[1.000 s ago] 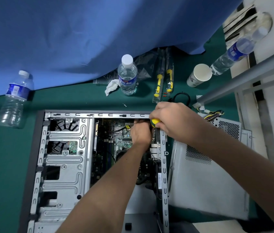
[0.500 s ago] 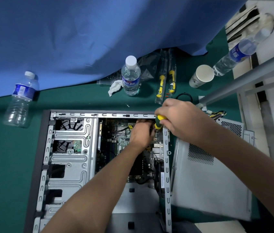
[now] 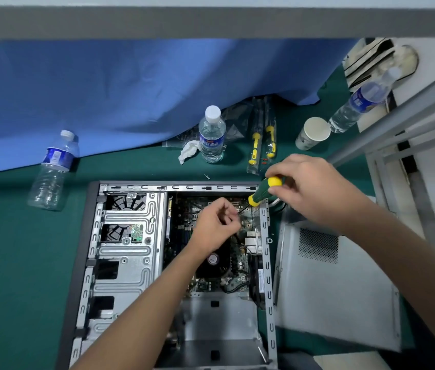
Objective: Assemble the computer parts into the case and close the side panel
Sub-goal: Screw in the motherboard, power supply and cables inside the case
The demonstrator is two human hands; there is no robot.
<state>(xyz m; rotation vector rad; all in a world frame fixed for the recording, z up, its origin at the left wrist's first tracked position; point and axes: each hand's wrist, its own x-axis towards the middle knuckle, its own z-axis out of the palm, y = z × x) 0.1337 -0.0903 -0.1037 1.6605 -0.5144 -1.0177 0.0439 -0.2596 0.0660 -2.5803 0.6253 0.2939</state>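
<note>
The open computer case (image 3: 128,263) lies flat on the green table, its motherboard (image 3: 184,222) exposed. My right hand (image 3: 315,190) grips a green and yellow screwdriver (image 3: 264,190) by its top, slanted down toward the board's upper right corner. Inside the case my left hand (image 3: 216,228) curls its fingers around the screwdriver's thin shaft near the tip; a screw there is too small to make out. The grey side panel (image 3: 339,289) lies to the right of the case.
Three water bottles stand or lie about: one (image 3: 53,169) at left, one (image 3: 211,134) behind the case, one (image 3: 363,102) at far right. A paper cup (image 3: 312,133), bagged screwdrivers (image 3: 261,140), crumpled tissue (image 3: 188,150) and a loose screw (image 3: 207,177) sit behind the case. Blue cloth (image 3: 131,97) drapes the back.
My right hand has lifted and pulled back toward the right, baring the screwdriver's handle. My left hand has shifted slightly lower inside the case. The camera has tilted up.
</note>
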